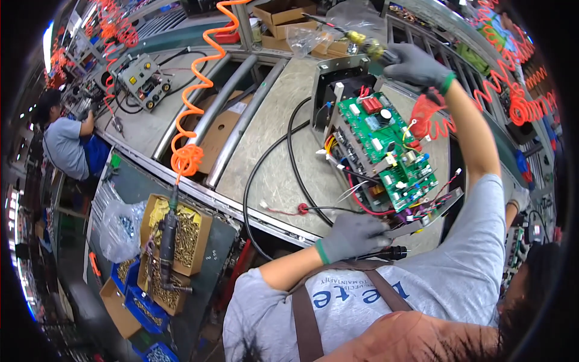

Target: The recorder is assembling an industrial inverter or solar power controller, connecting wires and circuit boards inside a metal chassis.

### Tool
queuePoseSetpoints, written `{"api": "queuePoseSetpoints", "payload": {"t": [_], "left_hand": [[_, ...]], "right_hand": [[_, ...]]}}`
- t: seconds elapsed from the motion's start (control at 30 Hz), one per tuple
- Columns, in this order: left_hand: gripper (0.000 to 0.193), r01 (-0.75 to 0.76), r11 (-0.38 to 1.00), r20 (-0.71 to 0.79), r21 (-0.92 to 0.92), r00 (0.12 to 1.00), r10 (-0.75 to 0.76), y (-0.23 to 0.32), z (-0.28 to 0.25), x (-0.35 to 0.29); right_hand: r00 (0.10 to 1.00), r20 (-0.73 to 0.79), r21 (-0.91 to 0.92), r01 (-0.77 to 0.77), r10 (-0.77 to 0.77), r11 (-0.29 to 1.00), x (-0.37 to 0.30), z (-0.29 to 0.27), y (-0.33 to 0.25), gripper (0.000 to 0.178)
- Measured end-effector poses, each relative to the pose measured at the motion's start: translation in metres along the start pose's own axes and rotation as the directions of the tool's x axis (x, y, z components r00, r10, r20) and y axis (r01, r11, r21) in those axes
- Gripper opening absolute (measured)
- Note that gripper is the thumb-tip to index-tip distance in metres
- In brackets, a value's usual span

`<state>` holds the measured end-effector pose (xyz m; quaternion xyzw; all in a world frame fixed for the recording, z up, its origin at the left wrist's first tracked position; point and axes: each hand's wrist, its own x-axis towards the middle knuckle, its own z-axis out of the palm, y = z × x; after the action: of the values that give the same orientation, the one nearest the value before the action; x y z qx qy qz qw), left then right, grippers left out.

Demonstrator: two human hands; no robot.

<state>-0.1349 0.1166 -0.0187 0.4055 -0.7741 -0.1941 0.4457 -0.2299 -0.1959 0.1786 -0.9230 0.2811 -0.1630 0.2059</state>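
My right hand (419,67), in a grey glove with a green cuff, is raised at the far end of the unit. Its fingers are closed round a long tool like a screwdriver (369,46), with a yellow and black body and a dark shaft pointing to the far left. Below it stands an open electrical unit with a green circuit board (386,142), wires and a black end panel (329,84). At the near end, my gloved left hand (354,238) grips the edge of a grey metal panel (410,228). Its fingertips are partly hidden.
A black cable (248,199) loops over the metal bench beside rollers (232,148). An orange coiled hose (192,108) carries a power driver (168,241) above boxes of screws (192,238). Another unit (143,81) and a co-worker (69,136) are at the left. Cardboard boxes (283,21) stand behind.
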Motion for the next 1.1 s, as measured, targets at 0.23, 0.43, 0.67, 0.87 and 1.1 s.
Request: {"api": "queuePoseSetpoints", "payload": {"t": [0.23, 0.43, 0.67, 0.87, 1.1], "left_hand": [[0.028, 0.026, 0.994, 0.162, 0.108, 0.986, -0.043, -0.016, 0.102, 0.091], [0.02, 0.166, 0.966, 0.036, 0.196, 0.984, -0.177, -0.032, 0.195, 0.219], [0.027, 0.129, 0.99, 0.031, 0.059, 0.991, -0.131, -0.029, 0.136, 0.145], [0.058, 0.644, 0.747, -0.326, -0.163, 0.68, -0.657, -0.073, 0.084, 0.087], [0.042, 0.437, 0.488, -0.342, -0.755, 0.372, -0.863, -0.108, 0.115, 0.119]], "right_hand": [[0.992, -0.129, -0.477, -0.06, -0.002, 0.877, -0.106, -0.088, -0.08, 0.035], [0.825, -0.464, 0.121, -0.302, 0.323, 0.946, -0.22, -0.058, -0.127, 0.05], [0.816, -0.065, 0.715, -0.364, 0.574, 0.597, -0.299, 0.04, -0.121, 0.055], [0.727, 0.057, 0.821, -0.425, 0.684, 0.382, -0.316, 0.095, -0.107, 0.049], [0.718, 0.138, 0.753, -0.524, 0.682, 0.398, -0.33, 0.121, -0.119, 0.051]]}}
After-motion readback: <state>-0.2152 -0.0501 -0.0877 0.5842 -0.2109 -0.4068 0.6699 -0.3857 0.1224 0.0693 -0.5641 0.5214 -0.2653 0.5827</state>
